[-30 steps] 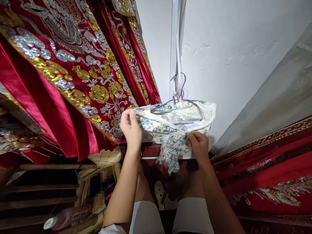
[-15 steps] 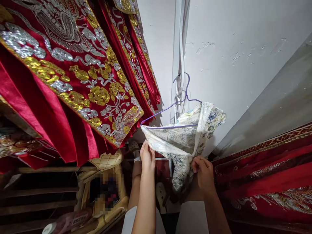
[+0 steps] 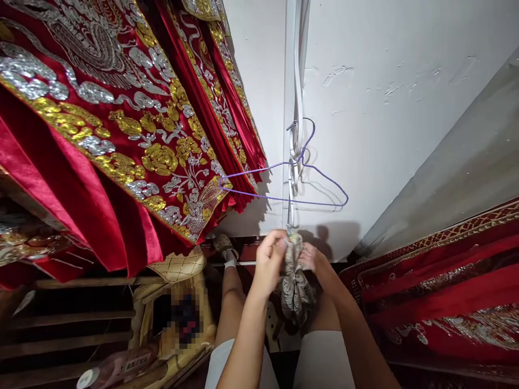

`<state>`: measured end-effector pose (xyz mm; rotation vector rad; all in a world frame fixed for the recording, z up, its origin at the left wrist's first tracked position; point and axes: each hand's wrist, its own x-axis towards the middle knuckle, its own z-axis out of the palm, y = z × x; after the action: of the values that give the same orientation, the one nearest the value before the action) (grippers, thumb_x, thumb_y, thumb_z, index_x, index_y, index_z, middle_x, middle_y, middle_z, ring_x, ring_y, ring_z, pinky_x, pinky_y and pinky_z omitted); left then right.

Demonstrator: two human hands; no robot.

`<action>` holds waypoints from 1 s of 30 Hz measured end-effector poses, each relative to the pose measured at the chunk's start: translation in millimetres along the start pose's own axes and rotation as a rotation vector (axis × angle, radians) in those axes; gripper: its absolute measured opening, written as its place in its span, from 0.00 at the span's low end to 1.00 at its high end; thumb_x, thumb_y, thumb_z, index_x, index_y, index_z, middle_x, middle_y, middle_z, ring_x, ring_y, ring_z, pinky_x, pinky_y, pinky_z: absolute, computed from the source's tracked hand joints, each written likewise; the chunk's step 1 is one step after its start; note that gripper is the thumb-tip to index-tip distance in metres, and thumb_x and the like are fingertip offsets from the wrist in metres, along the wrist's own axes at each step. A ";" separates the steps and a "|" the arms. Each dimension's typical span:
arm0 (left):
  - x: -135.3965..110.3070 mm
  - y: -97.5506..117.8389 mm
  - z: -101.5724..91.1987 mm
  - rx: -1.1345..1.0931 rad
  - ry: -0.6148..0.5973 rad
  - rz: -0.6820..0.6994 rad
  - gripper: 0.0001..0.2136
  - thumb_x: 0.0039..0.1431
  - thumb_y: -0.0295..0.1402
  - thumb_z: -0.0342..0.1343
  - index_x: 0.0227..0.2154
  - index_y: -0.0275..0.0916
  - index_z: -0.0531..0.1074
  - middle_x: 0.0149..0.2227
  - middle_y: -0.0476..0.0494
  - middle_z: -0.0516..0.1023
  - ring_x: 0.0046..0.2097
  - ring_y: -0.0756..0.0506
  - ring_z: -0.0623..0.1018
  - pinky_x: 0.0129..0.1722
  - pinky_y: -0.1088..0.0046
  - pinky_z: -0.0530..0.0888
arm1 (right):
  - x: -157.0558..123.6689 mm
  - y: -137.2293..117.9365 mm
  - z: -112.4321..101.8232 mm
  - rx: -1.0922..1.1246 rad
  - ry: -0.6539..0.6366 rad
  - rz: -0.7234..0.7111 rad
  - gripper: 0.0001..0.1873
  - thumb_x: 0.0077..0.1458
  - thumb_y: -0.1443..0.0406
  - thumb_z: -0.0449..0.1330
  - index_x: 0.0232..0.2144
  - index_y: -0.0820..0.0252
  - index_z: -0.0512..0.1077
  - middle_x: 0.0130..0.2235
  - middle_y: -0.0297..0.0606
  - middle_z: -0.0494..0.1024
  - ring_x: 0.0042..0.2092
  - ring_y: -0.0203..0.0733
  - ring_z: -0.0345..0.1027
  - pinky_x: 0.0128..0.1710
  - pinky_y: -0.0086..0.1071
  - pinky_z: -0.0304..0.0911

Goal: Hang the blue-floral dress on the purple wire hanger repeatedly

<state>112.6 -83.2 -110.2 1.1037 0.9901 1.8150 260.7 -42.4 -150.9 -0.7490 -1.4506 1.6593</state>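
Both hands hold a bunched white garment (image 3: 295, 281) with a blue flower print, which hangs down between my knees. My left hand (image 3: 271, 261) pinches its top from the left with closed fingers. My right hand (image 3: 313, 260) grips the same bunch from the right. Above them a bare purple wire hanger (image 3: 284, 186) hangs from a hook on the white wall (image 3: 385, 108), with nothing on it.
Red satin garments (image 3: 105, 129) with gold and silver embroidery hang at the left. More red embroidered cloth (image 3: 438, 292) lies at the right. A woven bag (image 3: 174, 308) and a pink bottle (image 3: 117, 367) sit on wooden slats at lower left.
The garment has come off the purple hanger and is now gathered into a bunch. Both hands have moved down and together. The hanger now hangs empty.
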 end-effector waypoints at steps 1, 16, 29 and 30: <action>-1.5 5.4 4.4 0.124 -0.061 0.035 0.11 0.64 0.42 0.59 0.35 0.40 0.76 0.34 0.46 0.75 0.37 0.48 0.75 0.40 0.74 0.71 | 3.8 -6.4 5.4 0.069 -0.093 0.015 0.33 0.59 0.37 0.51 0.45 0.56 0.75 0.44 0.44 0.78 0.47 0.50 0.71 0.51 0.42 0.66; -21.0 2.2 -83.9 0.951 -0.605 -0.226 0.12 0.63 0.45 0.56 0.39 0.41 0.73 0.28 0.50 0.75 0.30 0.44 0.75 0.33 0.74 0.67 | 83.1 -88.9 -44.8 -0.481 0.199 -0.438 0.21 0.47 0.66 0.65 0.46 0.58 0.77 0.34 0.37 0.81 0.35 0.44 0.74 0.35 0.33 0.68; 34.8 54.7 -112.0 0.865 -0.159 0.105 0.09 0.42 0.33 0.72 0.25 0.45 0.76 0.48 0.39 0.83 0.55 0.35 0.79 0.69 0.53 0.56 | 83.0 -59.8 -103.4 -0.727 0.255 -0.372 0.08 0.50 0.62 0.62 0.30 0.59 0.79 0.29 0.37 0.80 0.32 0.43 0.70 0.30 0.32 0.62; 42.3 58.1 -106.5 0.865 -0.162 0.095 0.08 0.42 0.31 0.71 0.24 0.44 0.76 0.49 0.38 0.83 0.58 0.34 0.77 0.70 0.53 0.55 | 77.0 -63.8 -106.5 -0.737 0.292 -0.387 0.08 0.51 0.62 0.61 0.29 0.58 0.79 0.28 0.36 0.79 0.31 0.42 0.69 0.29 0.31 0.61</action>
<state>-11.8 -91.6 -79.1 1.7885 1.7071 1.3262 322.2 80.5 -101.2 -0.9709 -1.8504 0.6714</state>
